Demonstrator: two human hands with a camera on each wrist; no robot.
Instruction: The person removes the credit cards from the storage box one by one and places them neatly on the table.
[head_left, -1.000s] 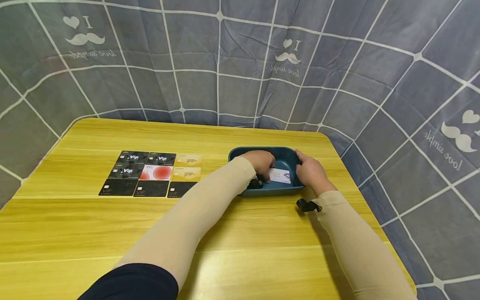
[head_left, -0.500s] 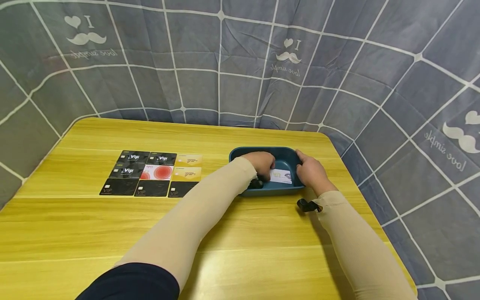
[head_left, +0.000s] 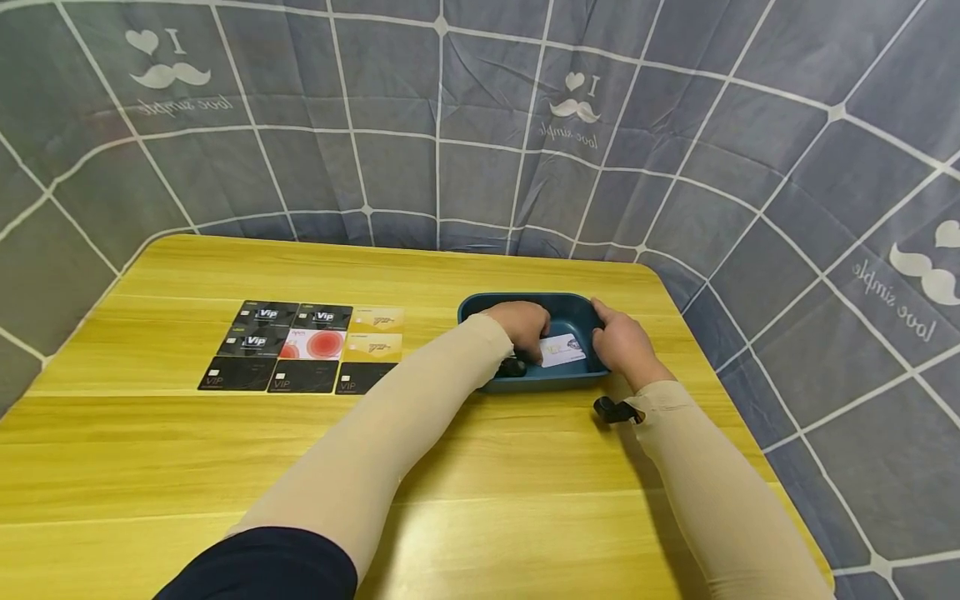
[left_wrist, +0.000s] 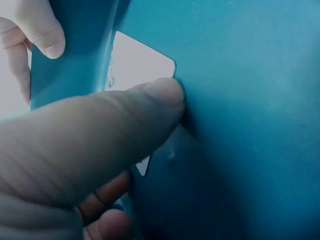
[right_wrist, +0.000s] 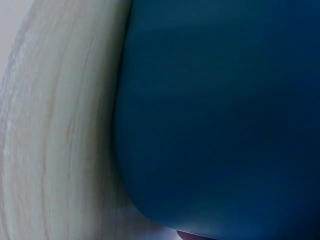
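Observation:
A dark teal rectangular plastic bin (head_left: 551,383) stands on the table, with a white card (head_left: 562,351) lying inside it. My left hand (head_left: 521,323) reaches into the bin and pinches the card's left end. In the left wrist view the thumb (left_wrist: 165,92) crosses the white card (left_wrist: 137,62), its tip at the edge, with other fingers (left_wrist: 115,222) curled below. My right hand (head_left: 622,343) grips the bin's right end at the rim. The bin's outer wall (right_wrist: 215,110) fills most of the right wrist view.
Left of the bin, several cards lie in a tight grid: black Vip cards (head_left: 266,314), a red-and-white card (head_left: 315,344), gold cards (head_left: 372,346) and black VIP cards (head_left: 302,377). They lie on a yellow wood-grain table (head_left: 487,492). A grey checked curtain (head_left: 390,167) surrounds the table.
The white card has turned slightly inside the bin, its right end tilting up and away. My left hand barely shifts, and my right hand stays at the rim.

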